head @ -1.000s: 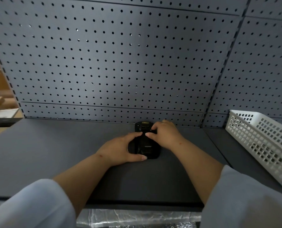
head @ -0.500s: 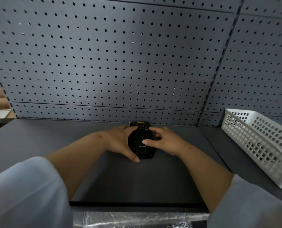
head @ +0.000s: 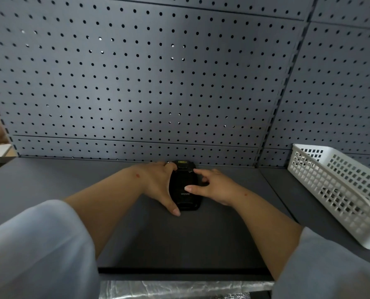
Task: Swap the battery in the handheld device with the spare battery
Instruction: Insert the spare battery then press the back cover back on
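A black handheld device (head: 185,186) lies back-up on the dark shelf (head: 71,190), close to the pegboard wall. Grey lettering shows on its back cover and a yellow label near its far end. My left hand (head: 160,184) wraps its left edge, thumb stretched along the near left corner. My right hand (head: 214,187) rests on the right side, with the thumb pressed flat on the back cover and the fingers curled at the right edge. No spare battery is in sight.
A white perforated plastic basket (head: 339,190) stands on the shelf at the right. The grey pegboard wall (head: 158,83) rises directly behind the device. The shelf's front edge (head: 179,271) runs below my forearms, with crinkled silver film beneath it.
My left hand slid from the device's near end up along its left side. My right hand dropped from the top end to the right side, thumb now on the back cover.
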Demonstrator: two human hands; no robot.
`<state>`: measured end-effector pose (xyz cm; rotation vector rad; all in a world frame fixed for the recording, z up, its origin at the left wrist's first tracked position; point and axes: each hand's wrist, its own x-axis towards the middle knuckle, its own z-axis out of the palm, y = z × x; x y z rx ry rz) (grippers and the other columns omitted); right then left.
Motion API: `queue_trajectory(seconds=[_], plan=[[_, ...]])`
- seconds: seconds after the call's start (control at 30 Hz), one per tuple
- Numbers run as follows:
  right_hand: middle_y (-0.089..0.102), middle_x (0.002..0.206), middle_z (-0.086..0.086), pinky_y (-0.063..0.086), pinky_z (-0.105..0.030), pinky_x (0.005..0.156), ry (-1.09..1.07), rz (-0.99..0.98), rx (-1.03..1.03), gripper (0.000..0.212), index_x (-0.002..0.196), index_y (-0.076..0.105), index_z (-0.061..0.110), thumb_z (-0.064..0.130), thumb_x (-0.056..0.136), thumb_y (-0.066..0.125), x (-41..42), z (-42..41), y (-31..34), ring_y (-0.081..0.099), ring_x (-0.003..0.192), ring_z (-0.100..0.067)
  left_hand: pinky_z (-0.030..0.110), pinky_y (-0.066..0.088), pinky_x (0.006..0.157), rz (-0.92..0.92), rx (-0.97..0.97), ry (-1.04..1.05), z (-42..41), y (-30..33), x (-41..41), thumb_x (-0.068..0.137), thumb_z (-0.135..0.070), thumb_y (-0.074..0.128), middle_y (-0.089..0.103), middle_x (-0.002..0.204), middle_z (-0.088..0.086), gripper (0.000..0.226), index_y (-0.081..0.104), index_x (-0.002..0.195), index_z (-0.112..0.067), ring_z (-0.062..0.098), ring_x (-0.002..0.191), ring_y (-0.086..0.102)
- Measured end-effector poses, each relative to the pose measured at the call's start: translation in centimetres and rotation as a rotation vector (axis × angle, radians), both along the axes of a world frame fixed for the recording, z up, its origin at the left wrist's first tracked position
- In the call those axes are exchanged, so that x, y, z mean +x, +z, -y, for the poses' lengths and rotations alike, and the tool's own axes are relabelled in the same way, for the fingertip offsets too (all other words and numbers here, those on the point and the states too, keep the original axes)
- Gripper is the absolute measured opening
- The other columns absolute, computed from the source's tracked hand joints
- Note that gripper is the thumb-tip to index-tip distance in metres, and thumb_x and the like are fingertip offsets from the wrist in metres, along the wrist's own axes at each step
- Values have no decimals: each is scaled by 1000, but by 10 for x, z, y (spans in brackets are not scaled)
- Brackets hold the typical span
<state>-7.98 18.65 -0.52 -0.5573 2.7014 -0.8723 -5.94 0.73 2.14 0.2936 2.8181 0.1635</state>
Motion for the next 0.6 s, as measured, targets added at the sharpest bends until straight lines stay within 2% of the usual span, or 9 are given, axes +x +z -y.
queue_trajectory(seconds=[0.33,0.53,0.6], plan=[[34,140,-10,35,-36,107,-9,19,-7,77,142,28,26,52,77,62,0,0,-1,41,129,-24,36,38,104,54,-32,21,-5,4,-5,45,-59,80,37,135,0,115,20,135,-23,18,122,39],[34,140,-10,35,-36,107,-12,17,-7,77,142,29,26,51,77,62,0,0,-1,41,129,-24,26,36,99,36,62,31,-2,0,-1,50,-54,81,35,136,0,111,20,136,-20,15,119,38],[34,140,-10,34,-35,107,-14,18,-11,77,142,29,25,51,78,62,0,0,-1,42,128,-23,26,35,102,34,129,34,1,-4,1,51,-52,81,32,137,1,110,20,137,-20,16,122,35]])
